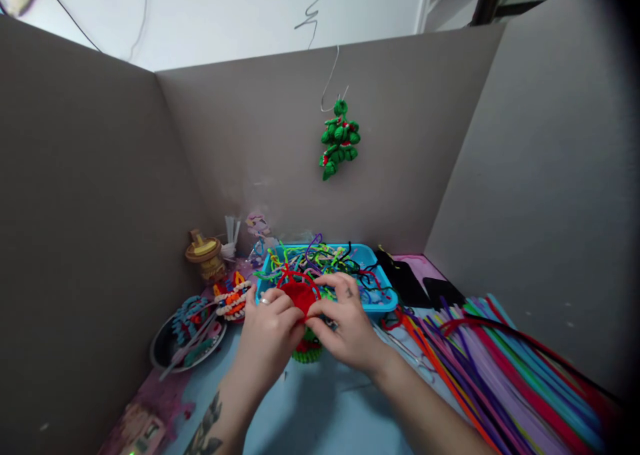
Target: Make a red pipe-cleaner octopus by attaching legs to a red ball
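Note:
Both my hands meet over the blue work surface (295, 421) around a red fuzzy piece (301, 296) that looks shaped from pipe cleaner, with a thin red loop standing up from its far side. My left hand (270, 331) pinches its near left edge, fingers curled. Opposite it, my right hand (347, 321) grips the near right edge between thumb and fingers. Below the fingertips shows a green and red fuzzy piece (306, 355), partly covered by my hands; I cannot tell whether it is joined to the red piece.
Behind my hands stands a blue tray (393, 301) of pipe-cleaner scraps. Colourful pipe cleaners (520, 368) spread at right. At left sit a metal bowl (156, 355), an orange and white fuzzy item (234, 300) and a brown container (205, 251). A green ornament (341, 138) hangs before the grey partition (250, 128).

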{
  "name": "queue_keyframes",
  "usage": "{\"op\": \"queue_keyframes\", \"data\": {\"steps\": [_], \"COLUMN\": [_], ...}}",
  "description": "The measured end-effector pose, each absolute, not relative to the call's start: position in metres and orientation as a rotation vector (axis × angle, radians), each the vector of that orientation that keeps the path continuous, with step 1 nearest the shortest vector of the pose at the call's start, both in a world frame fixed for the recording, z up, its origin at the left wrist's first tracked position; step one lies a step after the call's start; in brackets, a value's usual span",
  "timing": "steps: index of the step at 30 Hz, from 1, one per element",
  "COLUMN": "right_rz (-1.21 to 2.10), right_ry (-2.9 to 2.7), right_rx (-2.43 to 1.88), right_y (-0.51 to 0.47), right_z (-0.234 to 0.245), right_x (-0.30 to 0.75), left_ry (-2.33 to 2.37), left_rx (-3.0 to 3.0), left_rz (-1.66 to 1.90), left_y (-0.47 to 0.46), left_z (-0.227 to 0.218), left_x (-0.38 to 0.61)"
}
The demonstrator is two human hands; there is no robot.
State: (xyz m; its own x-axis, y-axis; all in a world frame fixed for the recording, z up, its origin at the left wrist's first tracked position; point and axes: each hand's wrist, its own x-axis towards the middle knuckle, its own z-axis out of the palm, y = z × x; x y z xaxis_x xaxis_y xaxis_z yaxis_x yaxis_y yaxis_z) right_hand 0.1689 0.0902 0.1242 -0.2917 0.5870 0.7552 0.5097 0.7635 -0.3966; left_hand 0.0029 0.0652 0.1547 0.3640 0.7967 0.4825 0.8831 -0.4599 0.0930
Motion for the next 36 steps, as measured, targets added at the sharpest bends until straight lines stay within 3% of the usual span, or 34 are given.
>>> {"op": "queue_keyframes", "data": {"steps": [4, 10, 23, 36], "right_rz": [0.344, 0.455, 0.111, 0.318], "right_ry": [-1.981, -1.99, -2.082, -2.084], "right_rx": [-0.925, -0.975, -0.936, -0.902], "right_y": [0.088, 0.088, 0.081, 0.09], "right_z": [0.133, 0.13, 0.127, 0.125], "right_x": [0.167, 0.167, 0.163, 0.168], "left_ry": [-1.316, -1.256, -1.377, -1.593], "left_rx": [-2.326, -2.292, -2.383, -2.583], "left_rz": [-0.642, -0.617, -0.629, -0.75], "left_y": [0.065, 0.066, 0.066, 0.068], "left_z": [0.15, 0.145, 0.153, 0.157], "left_x": [0.006, 0.007, 0.003, -0.005]}}
